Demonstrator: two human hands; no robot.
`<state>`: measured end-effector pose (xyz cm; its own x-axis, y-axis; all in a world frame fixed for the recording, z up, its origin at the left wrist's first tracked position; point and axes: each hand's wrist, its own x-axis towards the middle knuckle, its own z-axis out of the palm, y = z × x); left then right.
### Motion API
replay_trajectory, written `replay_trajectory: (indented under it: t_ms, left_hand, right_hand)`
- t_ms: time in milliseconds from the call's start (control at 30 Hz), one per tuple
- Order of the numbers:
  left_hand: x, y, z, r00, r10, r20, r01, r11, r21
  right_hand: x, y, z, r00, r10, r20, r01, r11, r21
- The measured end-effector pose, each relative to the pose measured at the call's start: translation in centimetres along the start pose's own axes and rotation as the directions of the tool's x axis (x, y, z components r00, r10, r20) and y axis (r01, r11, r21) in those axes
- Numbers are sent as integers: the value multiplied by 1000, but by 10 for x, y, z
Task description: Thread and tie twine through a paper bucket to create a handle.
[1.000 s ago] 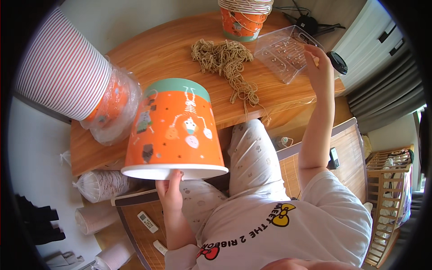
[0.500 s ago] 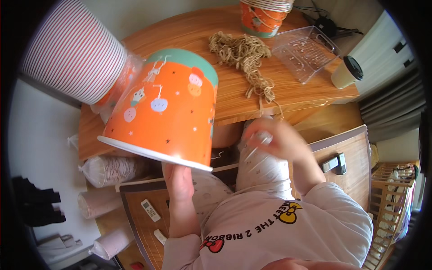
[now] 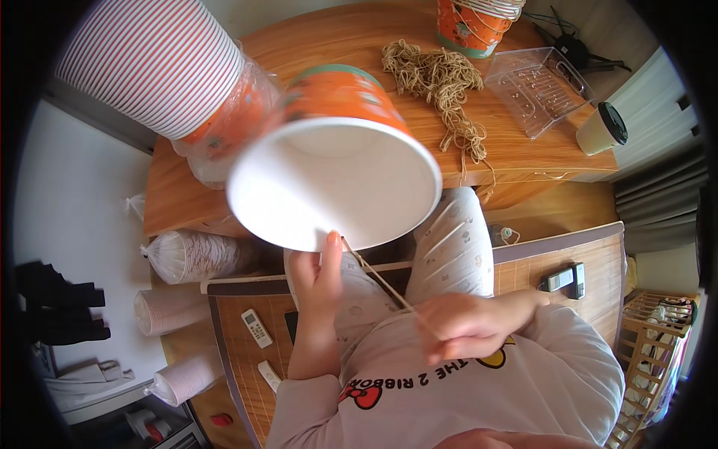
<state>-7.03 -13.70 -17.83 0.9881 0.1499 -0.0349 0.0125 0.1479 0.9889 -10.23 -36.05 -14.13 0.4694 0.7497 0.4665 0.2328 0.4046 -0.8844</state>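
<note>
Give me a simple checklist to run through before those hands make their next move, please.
1. Left hand gripping the orange bucket: ok, it holds the rim.
2. Right hand has the thin cord: ok, it stretches straight toward the rim.
3. Cord fastened to the bucket: cannot tell, too small to see.
4. Cord pile wholly on the table: not ok, strands hang over the front edge.
5. Drink cup lidded: ok.
</note>
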Motion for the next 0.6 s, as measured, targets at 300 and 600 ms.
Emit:
replay_trajectory:
  t_ms: [300,600]
  left_hand:
    - [-3,28,-16,711,640,292,-637,411,652]
    - [0,19,-18,922,339,190,-381,882,277]
  right_hand:
    - [-20,-36,-40,583,-541,-606,27,759,-651]
    - [-37,5,-70,755,-152,-638,354,913,201]
